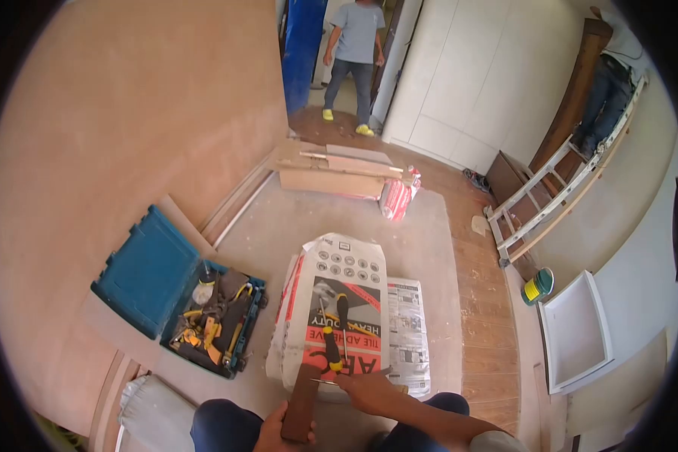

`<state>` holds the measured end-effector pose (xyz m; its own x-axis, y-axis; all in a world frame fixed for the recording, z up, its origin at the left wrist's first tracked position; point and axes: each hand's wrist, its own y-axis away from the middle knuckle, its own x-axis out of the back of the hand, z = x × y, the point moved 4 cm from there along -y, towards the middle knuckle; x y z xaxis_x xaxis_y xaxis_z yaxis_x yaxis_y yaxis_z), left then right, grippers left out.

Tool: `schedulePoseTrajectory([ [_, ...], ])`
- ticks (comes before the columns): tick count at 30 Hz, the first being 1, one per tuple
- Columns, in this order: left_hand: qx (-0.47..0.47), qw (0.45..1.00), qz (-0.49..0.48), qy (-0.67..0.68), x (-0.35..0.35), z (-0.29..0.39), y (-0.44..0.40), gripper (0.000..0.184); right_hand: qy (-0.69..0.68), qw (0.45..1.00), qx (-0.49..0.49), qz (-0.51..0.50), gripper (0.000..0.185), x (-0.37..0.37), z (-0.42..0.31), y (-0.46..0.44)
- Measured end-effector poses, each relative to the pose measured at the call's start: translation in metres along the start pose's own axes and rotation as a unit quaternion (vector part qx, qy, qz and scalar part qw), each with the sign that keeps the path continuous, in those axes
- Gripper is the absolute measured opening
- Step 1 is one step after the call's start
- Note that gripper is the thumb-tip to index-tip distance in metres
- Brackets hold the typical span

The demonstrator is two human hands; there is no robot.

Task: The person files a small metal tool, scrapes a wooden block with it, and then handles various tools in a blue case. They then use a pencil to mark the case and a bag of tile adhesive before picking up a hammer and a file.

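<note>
Low at the centre, my left hand [273, 431] is closed around a dark brown wooden block [302, 405], held upright. My right hand [369, 392] is closed too, its fingers close to the block's upper right edge. From it a thin metal tool [325, 382] reaches the block; its kind is hard to make out. Just beyond my hands, a tile adhesive bag [346, 267] lies flat. On it rest two screwdrivers with black and yellow handles, one nearer [331, 348] and one farther [343, 305].
To the left lies an open teal toolbox [132, 275] full of tools. Boards [331, 181] and a red-white bag [396, 197] lie ahead. One person [356, 38] stands by the doorway; another [609, 94] is on a ladder [557, 188]. A green bucket [537, 286] and white frame [578, 335] are right.
</note>
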<state>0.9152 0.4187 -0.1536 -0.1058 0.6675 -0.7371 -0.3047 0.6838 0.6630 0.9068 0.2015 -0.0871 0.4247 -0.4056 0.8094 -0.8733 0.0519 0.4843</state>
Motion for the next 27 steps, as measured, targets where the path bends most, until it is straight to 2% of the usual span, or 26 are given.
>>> schedulePoseTrajectory([
  [1,0.002,1.0,0.014,0.009,-0.007,0.002,0.006,0.04,0.001,1.0,0.003,0.008,0.033,-0.025,0.01,-0.007],
  [3,0.011,1.0,0.025,0.007,-0.008,0.007,0.007,0.037,-0.049,0.97,0.176,0.162,0.034,-0.104,0.028,-0.009],
  [4,0.02,1.0,0.0,0.003,-0.002,0.005,0.0,0.036,-0.11,0.92,0.251,0.28,0.029,-0.106,0.02,-0.006],
  [5,0.031,0.999,-0.022,0.001,-0.002,0.003,-0.005,0.035,-0.1,0.919,0.25,0.287,0.029,-0.076,0.017,-0.006],
  [6,0.033,0.999,-0.028,-0.004,-0.01,0.002,0.001,0.035,-0.041,0.967,0.185,0.168,0.027,-0.043,0.009,-0.008],
  [7,0.006,1.0,-0.003,-0.018,-0.019,0.004,0.01,0.034,0.019,0.992,0.114,0.047,0.026,-0.027,0.009,-0.01],
  [9,-0.028,0.999,0.015,-0.035,-0.027,0.01,0.014,0.034,-0.011,0.992,0.096,0.084,0.03,-0.012,0.005,-0.012],
  [11,-0.004,0.999,-0.006,-0.042,-0.023,0.008,0.016,0.033,0.02,0.993,0.096,0.071,0.029,-0.007,-0.002,-0.002],
  [15,-0.03,0.998,0.01,-0.045,-0.014,0.008,0.006,0.037,0.002,0.986,0.115,0.118,0.028,-0.034,0.011,-0.005],
  [17,0.011,1.0,0.017,-0.021,0.004,0.004,-0.007,0.041,-0.079,0.929,0.29,0.216,0.026,-0.057,-0.016,0.031],
  [18,0.02,0.999,0.019,-0.023,0.002,0.003,-0.006,0.041,0.065,0.972,0.217,0.059,0.026,-0.042,-0.03,0.038],
  [19,0.012,0.999,0.027,-0.021,-0.003,0.002,-0.004,0.043,0.064,0.974,0.21,0.055,0.026,-0.03,-0.018,0.028],
  [21,0.007,0.999,0.04,-0.021,-0.005,0.002,0.002,0.045,0.026,0.987,0.129,0.094,0.028,-0.017,0.018,-0.007],
  [22,0.015,0.999,0.026,-0.013,-0.005,0.003,0.004,0.045,0.05,0.993,0.072,0.082,0.028,-0.009,0.011,-0.006],
  [23,0.022,1.0,0.012,-0.005,-0.005,0.004,0.003,0.046,0.049,0.993,0.07,0.081,0.028,-0.026,0.013,-0.003],
  [25,0.021,1.0,-0.003,0.0,-0.004,0.005,0.003,0.046,-0.01,0.928,0.28,0.243,0.024,-0.058,0.001,0.015],
  [26,0.017,1.0,-0.02,0.009,-0.005,0.004,0.002,0.047,-0.009,0.93,0.279,0.241,0.024,-0.05,0.002,0.014],
  [27,0.024,1.0,-0.016,0.009,0.002,0.004,-0.005,0.047,0.029,0.957,0.218,0.187,0.025,-0.038,0.002,0.009],
])
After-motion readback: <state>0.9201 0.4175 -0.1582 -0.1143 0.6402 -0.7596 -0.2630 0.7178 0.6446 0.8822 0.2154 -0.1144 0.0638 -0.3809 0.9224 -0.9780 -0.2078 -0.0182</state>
